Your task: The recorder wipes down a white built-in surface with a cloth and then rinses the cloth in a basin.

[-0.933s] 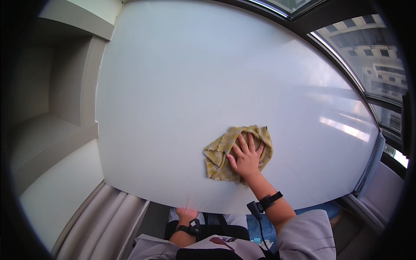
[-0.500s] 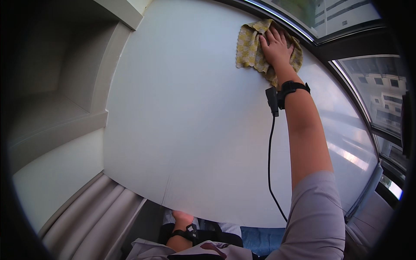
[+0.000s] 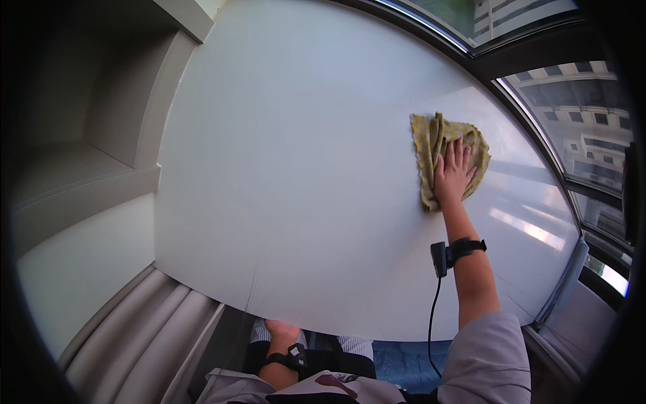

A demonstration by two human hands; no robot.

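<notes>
My right hand (image 3: 453, 174) lies flat on a yellow and grey checked cloth (image 3: 426, 158), fingers stretched out and slightly apart. It presses the cloth against a wide white surface (image 3: 289, 148), on the right side near the windows. The cloth is rumpled, with folds at its far and left edges and a scalloped border. Low in the picture, my left hand (image 3: 282, 330) rests by the near edge of the white surface, over my lap. Its fingers are too small and hidden to make out.
A dark-framed window (image 3: 538, 50) runs along the far and right edge. At left stands a beige recessed shelf (image 3: 128, 161), with a grey curtain (image 3: 134, 330) below it. A black cable (image 3: 431, 323) hangs from the band device (image 3: 440, 259) on my right forearm.
My right hand has drawn the cloth toward me and a little to the right, away from the far window edge. My left hand has stayed about where it was.
</notes>
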